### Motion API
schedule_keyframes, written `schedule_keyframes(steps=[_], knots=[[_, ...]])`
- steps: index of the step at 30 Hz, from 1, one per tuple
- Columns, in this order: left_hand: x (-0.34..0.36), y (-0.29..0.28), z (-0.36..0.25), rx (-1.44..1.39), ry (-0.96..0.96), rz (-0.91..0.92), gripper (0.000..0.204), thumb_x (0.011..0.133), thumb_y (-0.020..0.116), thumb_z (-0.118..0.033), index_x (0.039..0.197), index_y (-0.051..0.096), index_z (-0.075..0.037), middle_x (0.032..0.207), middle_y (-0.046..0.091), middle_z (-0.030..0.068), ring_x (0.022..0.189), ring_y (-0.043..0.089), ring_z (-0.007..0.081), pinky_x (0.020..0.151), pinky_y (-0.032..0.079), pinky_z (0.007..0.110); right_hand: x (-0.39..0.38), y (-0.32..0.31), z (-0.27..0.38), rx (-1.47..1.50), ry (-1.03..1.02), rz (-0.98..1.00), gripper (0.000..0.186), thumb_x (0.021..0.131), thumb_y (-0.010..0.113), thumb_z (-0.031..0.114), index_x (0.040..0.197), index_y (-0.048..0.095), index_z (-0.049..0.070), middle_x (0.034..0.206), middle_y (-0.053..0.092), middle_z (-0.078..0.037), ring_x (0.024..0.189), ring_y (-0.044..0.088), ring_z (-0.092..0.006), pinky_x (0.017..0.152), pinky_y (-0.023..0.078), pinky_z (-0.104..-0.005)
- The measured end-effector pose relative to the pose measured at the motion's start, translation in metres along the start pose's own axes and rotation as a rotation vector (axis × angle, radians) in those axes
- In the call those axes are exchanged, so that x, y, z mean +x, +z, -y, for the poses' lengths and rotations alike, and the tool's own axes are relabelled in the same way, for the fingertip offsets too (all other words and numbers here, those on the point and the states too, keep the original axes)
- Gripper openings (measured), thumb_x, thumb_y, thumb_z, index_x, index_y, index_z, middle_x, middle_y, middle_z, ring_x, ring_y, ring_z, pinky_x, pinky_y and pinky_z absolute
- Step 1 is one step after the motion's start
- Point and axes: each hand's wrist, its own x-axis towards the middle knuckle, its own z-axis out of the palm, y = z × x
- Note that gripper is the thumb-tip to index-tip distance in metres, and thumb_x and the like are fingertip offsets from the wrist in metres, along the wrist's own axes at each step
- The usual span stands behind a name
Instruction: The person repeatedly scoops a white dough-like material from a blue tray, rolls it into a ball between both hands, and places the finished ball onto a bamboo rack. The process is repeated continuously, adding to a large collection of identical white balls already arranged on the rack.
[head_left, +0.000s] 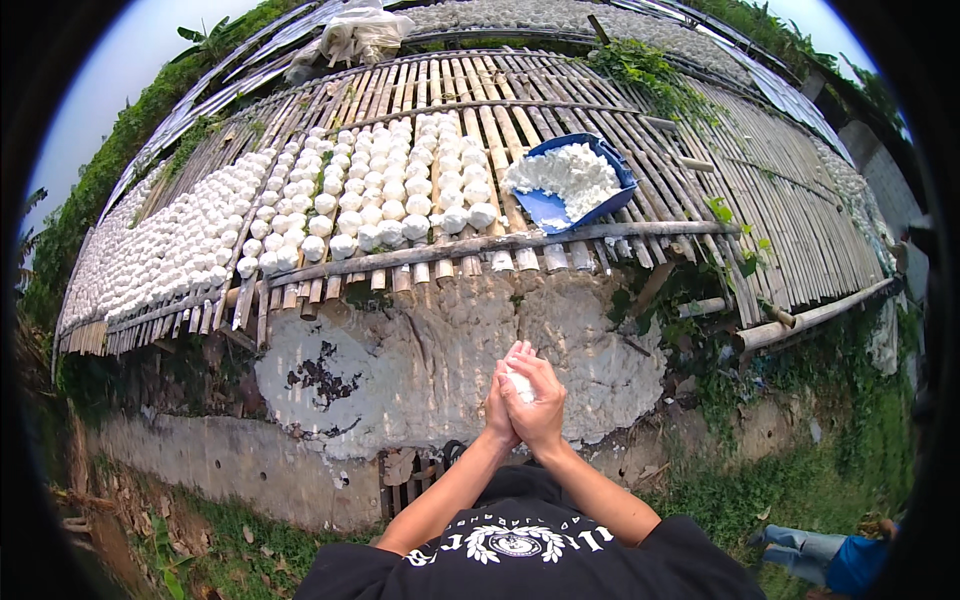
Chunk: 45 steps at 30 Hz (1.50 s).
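Holds white lump (pixel 521 387) between left hand (pixel 498 408) and right hand (pixel 541 408), pressed together and cupped, just short of bamboo rack (pixel 600 232). Has blue container (pixel 545 207) and, to its left, rows of white balls (pixel 394 190) on rack.

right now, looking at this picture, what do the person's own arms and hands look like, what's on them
Both the left hand and the right hand are bare, with no glove or watch visible. The forearms are uncovered too. Above them come the short sleeves of a black shirt, which has white lettering and a round wreath emblem printed on it.
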Motion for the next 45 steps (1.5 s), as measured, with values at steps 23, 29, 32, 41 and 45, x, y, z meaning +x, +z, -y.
schedule_keyframes(steps=[23,29,32,41,45], knots=[[-0.011,-0.004,0.000,-0.137,-0.273,-0.157,0.062,0.116,0.037,-0.057,0.151,0.054,-0.009,0.147,0.064,0.0149,0.135,0.066,0.0319,0.113,0.056,0.048,0.007,-0.035,0.000,-0.069,0.072,0.148,0.048,0.088,0.086,0.030,0.128,0.076,0.004,0.133,0.071,-0.020,0.121,0.070,-0.0392,0.104,0.055,-0.0504],[-0.009,-0.028,0.004,-0.537,-0.628,0.198,0.066,0.116,0.030,-0.060,0.149,0.057,-0.009,0.146,0.066,0.0123,0.133,0.066,0.0281,0.112,0.056,0.047,0.016,-0.041,0.006,-0.032,-0.323,0.312,0.048,0.089,0.086,0.028,0.129,0.074,0.004,0.126,0.071,-0.021,0.117,0.071,-0.0392,0.101,0.056,-0.0479],[-0.015,-0.013,-0.001,-0.343,-0.334,-0.037,0.070,0.115,0.029,-0.064,0.149,0.056,-0.009,0.147,0.065,0.0134,0.135,0.065,0.0301,0.114,0.054,0.048,0.016,-0.042,0.015,-0.096,-0.168,0.128,0.044,0.087,0.087,0.021,0.125,0.075,0.005,0.122,0.072,-0.020,0.113,0.072,-0.0366,0.097,0.058,-0.0473],[-0.016,0.015,-0.044,-0.377,-0.543,0.084,0.063,0.116,0.035,-0.060,0.146,0.058,-0.010,0.143,0.067,0.0126,0.133,0.066,0.0289,0.113,0.055,0.047,0.019,-0.038,0.008,-0.211,-0.290,0.162,0.042,0.084,0.089,0.026,0.119,0.077,0.005,0.121,0.074,-0.018,0.110,0.074,-0.0374,0.095,0.059,-0.0477],[-0.012,0.006,-0.019,-0.139,-0.277,-0.042,0.057,0.115,0.039,-0.057,0.142,0.060,-0.012,0.140,0.068,0.0117,0.129,0.068,0.0280,0.110,0.058,0.047,0.023,-0.038,0.008,-0.080,-0.137,0.125,0.048,0.085,0.088,0.027,0.125,0.073,0.005,0.119,0.075,-0.016,0.110,0.073,-0.0361,0.096,0.058,-0.0467]])
